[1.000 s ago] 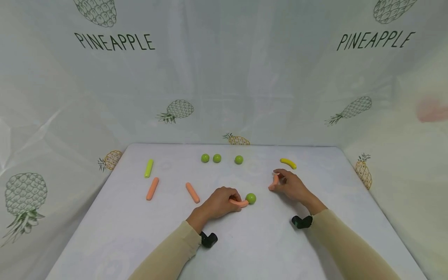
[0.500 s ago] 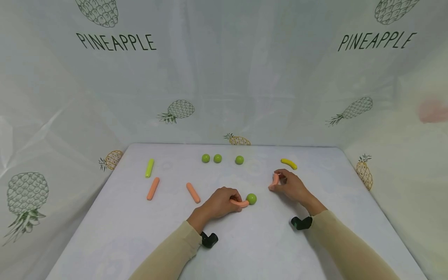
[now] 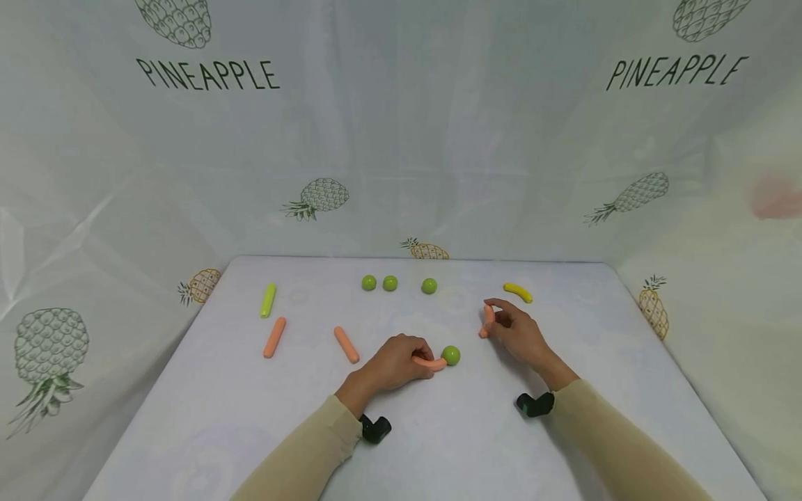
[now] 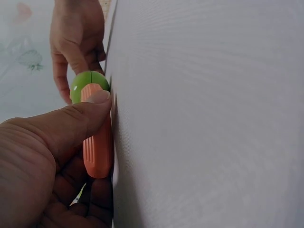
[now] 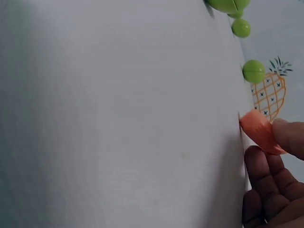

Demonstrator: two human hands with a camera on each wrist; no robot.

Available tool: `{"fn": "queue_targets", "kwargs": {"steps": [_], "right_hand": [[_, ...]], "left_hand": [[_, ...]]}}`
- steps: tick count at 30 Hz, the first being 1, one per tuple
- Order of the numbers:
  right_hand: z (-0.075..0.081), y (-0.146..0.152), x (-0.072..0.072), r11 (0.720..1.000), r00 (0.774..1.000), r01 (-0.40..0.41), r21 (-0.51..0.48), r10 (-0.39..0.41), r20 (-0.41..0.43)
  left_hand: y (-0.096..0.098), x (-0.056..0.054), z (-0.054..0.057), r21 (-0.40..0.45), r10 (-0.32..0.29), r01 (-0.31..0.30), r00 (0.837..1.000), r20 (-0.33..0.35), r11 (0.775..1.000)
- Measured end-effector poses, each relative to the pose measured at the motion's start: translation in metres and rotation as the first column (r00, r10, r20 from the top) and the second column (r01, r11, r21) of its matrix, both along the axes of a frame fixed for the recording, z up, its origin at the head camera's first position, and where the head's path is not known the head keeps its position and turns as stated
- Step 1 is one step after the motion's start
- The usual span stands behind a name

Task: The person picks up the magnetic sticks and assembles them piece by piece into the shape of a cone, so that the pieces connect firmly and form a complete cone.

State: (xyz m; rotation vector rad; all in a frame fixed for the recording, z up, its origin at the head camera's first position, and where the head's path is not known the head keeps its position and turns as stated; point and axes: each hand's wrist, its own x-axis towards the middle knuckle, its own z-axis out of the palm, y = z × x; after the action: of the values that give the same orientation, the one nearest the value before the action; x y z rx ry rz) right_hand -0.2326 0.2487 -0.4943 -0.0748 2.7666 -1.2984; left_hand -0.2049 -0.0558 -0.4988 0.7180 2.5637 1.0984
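Observation:
My left hand [image 3: 393, 363] pinches a curved, orange sausage-shaped piece [image 3: 432, 364] low over the table, thumb on one side and fingers behind. The left wrist view shows grooves along this orange piece [image 4: 96, 154]. Its far end meets a green ball [image 3: 450, 355], partly hidden behind it in the left wrist view. To the right, my right hand [image 3: 521, 339] holds another curved orange piece [image 3: 488, 321] between thumb and fingers. In the right wrist view this orange piece [image 5: 259, 130] has one end down at the white tabletop, with the thumb on its other end.
Three green balls [image 3: 390, 283] line the back of the table [image 3: 188, 417]. A yellow curved piece [image 3: 518, 292] lies behind my right hand. At left are a yellow-green stick [image 3: 268, 300] and two orange sticks [image 3: 274, 337]. Pineapple-printed cloth [image 3: 401, 139] hangs behind.
My right hand has shifted slightly left and away from me, and its orange piece has moved with it, standing straighter in the head view. The left hand and its piece stay put.

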Motion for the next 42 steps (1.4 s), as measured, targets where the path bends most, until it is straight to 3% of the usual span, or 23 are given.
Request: {"fn": "queue_targets", "kwargs": {"steps": [4,7,11,15,23,32,42], "right_hand": [[0.000,-0.003,0.001,0.999,0.999,0.021,-0.030,-0.022,-0.034],[0.002,-0.005,0.002,0.995,0.999,0.007,-0.104,-0.011,-0.030],[0.006,-0.008,0.004,0.970,0.999,-0.014,-0.242,0.025,0.043],[0.011,-0.016,0.008,0.951,0.990,-0.012,-0.310,0.055,0.130],[0.012,-0.034,0.012,0.950,0.976,0.023,-0.311,0.046,0.213],[0.008,-0.041,0.014,0.941,0.974,0.017,-0.338,0.061,0.220],[0.006,-0.043,0.014,0.952,0.981,0.024,-0.305,0.037,0.191]], "left_hand": [[0.001,0.000,0.000,-0.003,0.005,-0.005,1.000,-0.002,1.000],[0.001,0.000,0.000,0.004,0.004,-0.004,1.000,-0.009,1.000],[0.002,0.000,0.000,0.009,0.005,-0.004,1.000,-0.017,1.000],[0.002,0.000,-0.001,0.007,0.004,-0.004,1.000,-0.021,1.000],[0.002,0.000,0.000,0.004,-0.003,0.003,1.000,-0.024,1.000],[0.004,0.002,0.001,0.005,0.000,0.000,1.000,-0.018,1.000],[0.015,0.007,-0.004,0.012,0.010,-0.010,0.999,-0.039,1.000]]}}
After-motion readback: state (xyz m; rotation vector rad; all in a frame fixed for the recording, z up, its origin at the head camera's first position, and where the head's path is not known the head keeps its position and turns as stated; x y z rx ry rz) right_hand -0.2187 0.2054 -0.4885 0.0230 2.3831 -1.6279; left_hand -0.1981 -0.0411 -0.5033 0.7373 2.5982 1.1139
